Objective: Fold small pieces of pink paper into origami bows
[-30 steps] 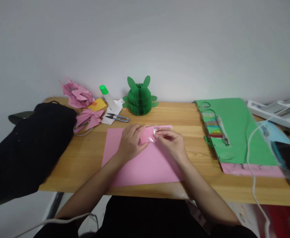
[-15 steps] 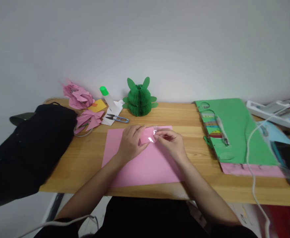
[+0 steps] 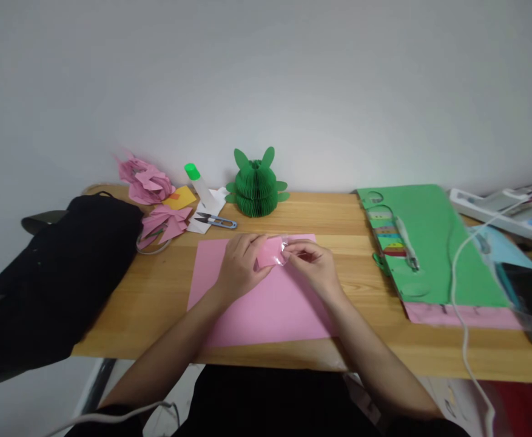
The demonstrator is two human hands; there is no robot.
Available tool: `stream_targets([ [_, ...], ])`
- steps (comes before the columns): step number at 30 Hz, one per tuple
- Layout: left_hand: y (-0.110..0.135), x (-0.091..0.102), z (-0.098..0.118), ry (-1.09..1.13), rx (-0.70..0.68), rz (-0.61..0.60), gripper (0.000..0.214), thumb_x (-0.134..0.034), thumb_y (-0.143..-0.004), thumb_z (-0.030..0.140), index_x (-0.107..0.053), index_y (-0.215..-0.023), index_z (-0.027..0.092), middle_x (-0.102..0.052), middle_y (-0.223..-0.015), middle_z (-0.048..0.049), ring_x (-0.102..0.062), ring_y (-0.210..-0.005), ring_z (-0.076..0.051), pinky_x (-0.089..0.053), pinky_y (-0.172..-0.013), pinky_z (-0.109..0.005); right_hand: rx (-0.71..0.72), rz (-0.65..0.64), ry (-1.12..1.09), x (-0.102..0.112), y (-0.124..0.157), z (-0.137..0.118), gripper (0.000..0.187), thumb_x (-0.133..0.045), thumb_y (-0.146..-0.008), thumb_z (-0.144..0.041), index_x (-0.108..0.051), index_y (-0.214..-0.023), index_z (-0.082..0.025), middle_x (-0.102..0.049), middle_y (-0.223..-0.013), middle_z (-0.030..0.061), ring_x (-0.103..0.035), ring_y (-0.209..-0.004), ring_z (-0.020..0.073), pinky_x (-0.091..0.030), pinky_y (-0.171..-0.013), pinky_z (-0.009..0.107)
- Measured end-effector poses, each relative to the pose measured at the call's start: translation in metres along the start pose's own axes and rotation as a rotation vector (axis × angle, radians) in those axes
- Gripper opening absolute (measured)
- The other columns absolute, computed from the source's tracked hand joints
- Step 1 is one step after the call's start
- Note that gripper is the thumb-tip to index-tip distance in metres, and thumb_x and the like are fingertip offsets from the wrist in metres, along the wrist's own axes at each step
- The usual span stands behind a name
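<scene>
My left hand (image 3: 242,261) is closed on a small clear plastic packet (image 3: 271,251) that looks pink inside or through it. What the packet contains I cannot make out. The fingertips of my right hand (image 3: 312,262) pinch the packet's right edge, where the film shines. Both hands are over the upper part of a pink sheet of paper (image 3: 266,315) lying flat on the wooden table. Behind the hands lie blue-handled thread snips (image 3: 216,220), partly on a white paper (image 3: 201,226). A green honeycomb paper figure (image 3: 256,189) stands farther back.
A glue stick with a green cap (image 3: 198,182), a yellow card (image 3: 180,197) and pink folded papers (image 3: 150,182) sit back left, near a black bag (image 3: 65,267). Rightward are a green folder (image 3: 434,249), a pen (image 3: 406,243), a white cable (image 3: 454,273), a phone (image 3: 527,291) and a power strip (image 3: 497,212).
The whole view has shifted slightly, so things appear a little lower. Both hands keep hold of the packet, with hardly any movement.
</scene>
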State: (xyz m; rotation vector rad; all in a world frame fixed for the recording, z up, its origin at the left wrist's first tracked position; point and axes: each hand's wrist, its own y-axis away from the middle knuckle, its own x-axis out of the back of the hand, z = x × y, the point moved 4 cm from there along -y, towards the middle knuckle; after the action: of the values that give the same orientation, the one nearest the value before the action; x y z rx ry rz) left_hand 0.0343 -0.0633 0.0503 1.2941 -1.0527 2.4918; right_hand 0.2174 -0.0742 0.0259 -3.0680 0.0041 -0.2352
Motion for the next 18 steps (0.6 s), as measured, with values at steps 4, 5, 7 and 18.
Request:
stream_targets([
  [4,0.000,-0.003,-0.005,0.078,0.075,-0.021,0.048,-0.074,-0.080,0.023,-0.061,-0.126,0.019,-0.069,-0.117,-0.0128,-0.064,-0.111,-0.031,-0.049,-0.099,-0.046,0.002,-0.001,0.000,-0.001,-0.002,0.009,0.025,-0.062,-0.097,-0.035,-0.065,-0.114,-0.017,-0.069,-0.114,0.0076,-0.068,-0.094,0.0179,-0.060,-0.082,0.037],
  [5,0.000,-0.004,-0.006,0.103,0.098,-0.026,0.048,-0.074,-0.080,0.022,-0.061,-0.126,0.019,-0.068,-0.117,-0.0129,-0.063,-0.112,-0.031,-0.049,-0.100,-0.046,0.009,0.003,0.003,-0.002,-0.002,0.010,0.028,-0.062,-0.097,-0.035,-0.064,-0.117,-0.017,-0.068,-0.117,0.0083,-0.068,-0.097,0.0188,-0.060,-0.083,0.039],
  [7,0.000,-0.006,-0.010,0.166,0.149,-0.033,0.050,-0.075,-0.079,0.022,-0.062,-0.126,0.018,-0.068,-0.118,-0.0135,-0.062,-0.114,-0.032,-0.048,-0.101,-0.048,0.034,0.013,0.016,-0.003,-0.005,0.011,0.032,-0.062,-0.097,-0.036,-0.062,-0.122,-0.017,-0.066,-0.121,0.0093,-0.068,-0.101,0.0208,-0.060,-0.086,0.041],
  [18,-0.009,-0.012,-0.019,0.928,0.306,-0.209,0.055,-0.073,-0.085,0.049,-0.062,-0.126,0.015,-0.067,-0.125,-0.0150,-0.066,-0.111,-0.027,-0.055,-0.094,-0.045,0.442,-0.052,0.260,0.008,-0.005,-0.048,0.026,-0.059,-0.098,-0.037,-0.067,-0.112,-0.016,-0.069,-0.117,0.0085,-0.066,-0.108,0.0224,-0.055,-0.096,0.047],
])
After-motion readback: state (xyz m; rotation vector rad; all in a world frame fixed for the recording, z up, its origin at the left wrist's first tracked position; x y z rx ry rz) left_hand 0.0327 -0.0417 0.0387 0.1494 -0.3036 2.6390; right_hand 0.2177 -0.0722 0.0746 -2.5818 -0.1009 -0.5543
